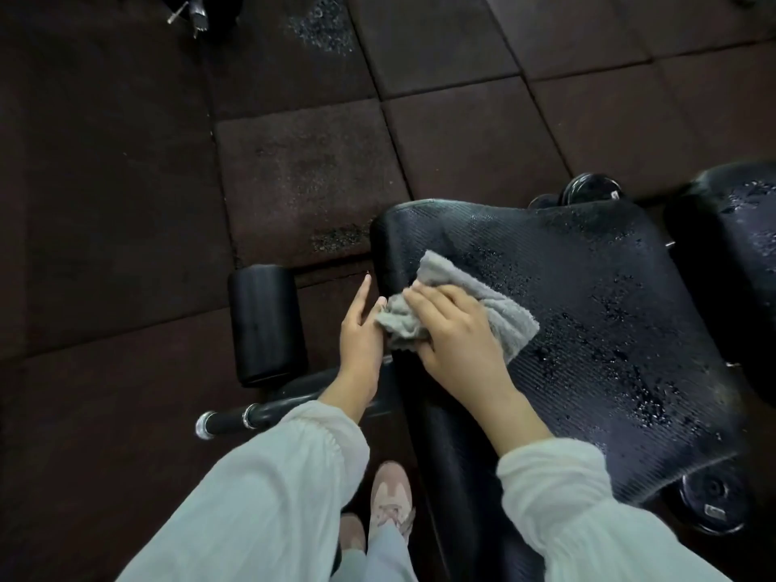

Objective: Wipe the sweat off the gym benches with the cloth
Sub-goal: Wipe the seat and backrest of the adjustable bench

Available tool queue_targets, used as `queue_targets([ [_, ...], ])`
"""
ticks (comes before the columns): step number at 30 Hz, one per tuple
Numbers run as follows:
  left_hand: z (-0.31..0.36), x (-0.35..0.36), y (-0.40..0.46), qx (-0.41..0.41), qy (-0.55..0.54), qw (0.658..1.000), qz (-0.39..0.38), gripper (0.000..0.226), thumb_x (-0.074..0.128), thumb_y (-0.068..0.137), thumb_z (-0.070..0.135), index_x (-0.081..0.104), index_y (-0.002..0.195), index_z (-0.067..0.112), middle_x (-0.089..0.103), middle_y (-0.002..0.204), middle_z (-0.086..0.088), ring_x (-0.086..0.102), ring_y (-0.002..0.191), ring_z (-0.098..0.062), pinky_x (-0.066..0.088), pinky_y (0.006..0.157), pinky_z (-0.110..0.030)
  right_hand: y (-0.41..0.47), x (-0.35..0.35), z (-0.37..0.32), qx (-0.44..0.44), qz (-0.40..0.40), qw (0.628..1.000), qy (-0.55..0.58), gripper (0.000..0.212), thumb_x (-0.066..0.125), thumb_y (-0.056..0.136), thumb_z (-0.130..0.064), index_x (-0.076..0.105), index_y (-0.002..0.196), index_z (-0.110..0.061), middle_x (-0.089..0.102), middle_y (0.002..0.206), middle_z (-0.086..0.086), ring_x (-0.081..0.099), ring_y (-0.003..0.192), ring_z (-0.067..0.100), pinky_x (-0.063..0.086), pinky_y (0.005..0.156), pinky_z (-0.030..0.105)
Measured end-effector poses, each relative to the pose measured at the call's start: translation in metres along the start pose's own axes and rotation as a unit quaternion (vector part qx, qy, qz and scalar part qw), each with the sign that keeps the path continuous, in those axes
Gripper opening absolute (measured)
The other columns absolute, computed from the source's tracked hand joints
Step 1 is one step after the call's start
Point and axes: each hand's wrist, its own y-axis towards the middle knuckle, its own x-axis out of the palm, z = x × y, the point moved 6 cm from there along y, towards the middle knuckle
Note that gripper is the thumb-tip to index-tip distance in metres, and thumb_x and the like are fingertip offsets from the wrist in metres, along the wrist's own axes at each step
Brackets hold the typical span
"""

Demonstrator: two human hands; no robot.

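A person in pale sleeves bends over a black gym bench (pixel 588 312), the right hand (pixel 455 333) pressing a grey cloth (pixel 466 300) flat against the pad's near-left edge, fingers spread over the fabric and its bunched end curling under the palm side. The cloth lies at about 9 o'clock on the pad, just inside the rim. The left hand (pixel 361 333) hangs beside the edge at the cloth's 8 o'clock, fingers straight and relaxed, fingertips just touching the bunched end, gripping nothing.

The wiping appears barely begun: droplets (pixel 621 363) still bead across the pad from its centre out toward 3 and 5 o'clock, and more glisten on a second pad (pixel 739 245) at far right. The next stroke likely calls for dragging the cloth toward 3 o'clock with steady downward pressure. A black foam roller (pixel 266 325) stands on the floor mats (pixel 310 161) at 9 o'clock of the hands.
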Motion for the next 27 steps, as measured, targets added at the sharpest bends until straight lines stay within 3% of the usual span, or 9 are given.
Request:
queue_targets([
  [1, 0.003, 0.003, 0.000, 0.009, -0.003, 1.000, 0.001, 0.043, 0.047, 0.095, 0.008, 0.045, 0.134, 0.027, 0.057, 0.112, 0.014, 0.056, 0.095, -0.003, 0.045, 0.092, -0.024, -0.008, -0.002, 0.002, -0.026, -0.008, 1.000, 0.004, 0.049, 0.051, 0.067, -0.017, 0.063, 0.114, -0.007, 0.064, 0.116, 0.005, 0.057, 0.103, 0.025, 0.049, 0.084, 0.043],
  [4, 0.006, 0.008, 0.005, 0.036, 0.031, 0.999, -0.002, 0.041, 0.050, 0.094, 0.012, 0.047, 0.134, 0.022, 0.050, 0.130, 0.009, 0.046, 0.113, 0.000, 0.036, 0.094, -0.012, -0.018, -0.013, 0.022, -0.027, 0.015, 0.999, 0.017, 0.048, 0.061, 0.064, -0.010, 0.064, 0.112, -0.006, 0.065, 0.114, 0.005, 0.058, 0.101, 0.025, 0.046, 0.086, 0.038],
  [7, 0.004, 0.007, 0.008, 0.043, 0.054, 0.998, -0.001, 0.041, 0.051, 0.095, 0.015, 0.047, 0.135, 0.023, 0.050, 0.122, 0.014, 0.043, 0.111, 0.003, 0.036, 0.076, 0.003, 0.008, -0.019, 0.038, 0.038, 0.070, 0.997, 0.010, 0.043, 0.062, 0.066, -0.009, 0.064, 0.108, -0.001, 0.067, 0.108, 0.011, 0.055, 0.098, 0.024, 0.039, 0.087, 0.033],
  [11, -0.002, 0.009, 0.009, 0.045, 0.033, 0.998, 0.011, 0.040, 0.051, 0.094, 0.015, 0.049, 0.133, 0.025, 0.051, 0.126, 0.015, 0.045, 0.116, 0.002, 0.034, 0.094, -0.013, 0.057, -0.011, 0.034, 0.070, 0.075, 0.995, 0.004, 0.045, 0.056, 0.065, -0.017, 0.065, 0.107, -0.002, 0.067, 0.108, 0.010, 0.058, 0.098, 0.031, 0.045, 0.084, 0.042],
  [17, -0.005, 0.012, 0.010, 0.041, 0.008, 0.999, 0.029, 0.039, 0.049, 0.095, 0.011, 0.051, 0.131, 0.025, 0.053, 0.132, 0.007, 0.048, 0.121, -0.006, 0.036, 0.104, -0.023, 0.028, -0.010, 0.020, -0.012, 0.044, 0.999, 0.025, 0.040, 0.047, 0.070, -0.018, 0.067, 0.104, -0.008, 0.067, 0.107, 0.004, 0.057, 0.099, 0.024, 0.047, 0.083, 0.041],
  [20, -0.004, 0.010, 0.010, 0.045, 0.025, 0.998, 0.032, 0.038, 0.050, 0.095, 0.014, 0.052, 0.130, 0.028, 0.051, 0.133, 0.011, 0.045, 0.121, -0.003, 0.033, 0.106, -0.022, 0.010, -0.017, 0.037, 0.020, 0.082, 0.996, 0.022, 0.038, 0.062, 0.067, -0.009, 0.067, 0.104, -0.007, 0.067, 0.108, 0.005, 0.057, 0.098, 0.024, 0.047, 0.083, 0.043],
  [24, -0.002, 0.012, 0.012, 0.070, 0.057, 0.995, 0.032, 0.039, 0.047, 0.097, 0.017, 0.047, 0.134, 0.030, 0.044, 0.139, 0.012, 0.039, 0.127, -0.002, 0.029, 0.107, -0.021, 0.049, -0.020, 0.049, 0.099, 0.129, 0.987, 0.004, 0.041, 0.054, 0.067, -0.019, 0.067, 0.103, -0.005, 0.068, 0.105, 0.008, 0.055, 0.097, 0.027, 0.047, 0.083, 0.041],
  [27, 0.010, 0.019, 0.026, 0.103, 0.099, 0.989, 0.027, 0.042, 0.041, 0.099, 0.019, 0.038, 0.140, 0.030, 0.032, 0.148, 0.010, 0.028, 0.136, -0.004, 0.021, 0.112, -0.023, 0.073, -0.013, 0.039, 0.091, 0.106, 0.990, 0.012, 0.045, 0.059, 0.061, -0.015, 0.067, 0.105, -0.004, 0.067, 0.107, 0.010, 0.057, 0.097, 0.031, 0.047, 0.084, 0.044],
])
